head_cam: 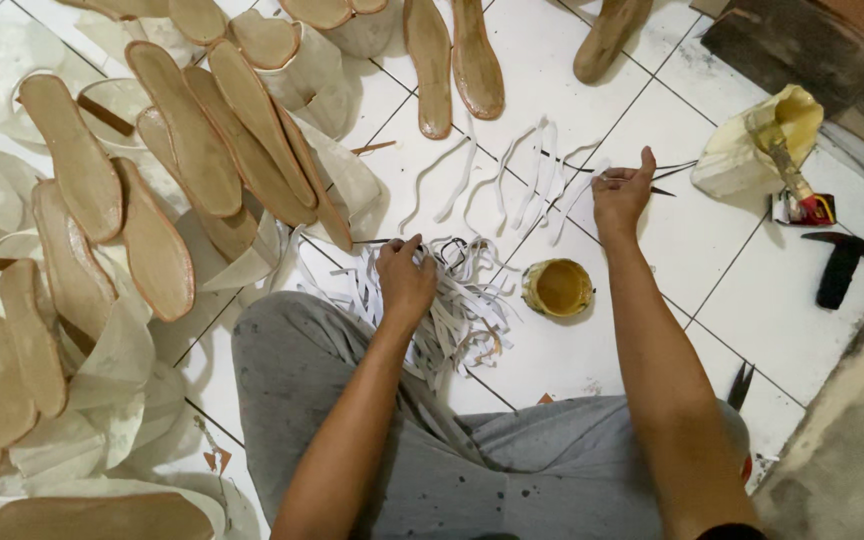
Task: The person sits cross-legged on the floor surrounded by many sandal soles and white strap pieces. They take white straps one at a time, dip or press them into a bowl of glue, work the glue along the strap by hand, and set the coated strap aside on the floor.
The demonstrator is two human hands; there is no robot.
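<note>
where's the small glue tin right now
The glue tin sits on the white floor tiles between the forearms, just right of the strip pile.

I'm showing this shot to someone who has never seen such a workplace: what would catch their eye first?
Probably the tan shoe insoles spread thickly over the white tiled floor on the left. Next, the tangle of white strips in the middle, where the left hand rests, while the right hand lies on a laid-out strip farther off. A small open tin of yellowish paste sits between the arms.
</note>
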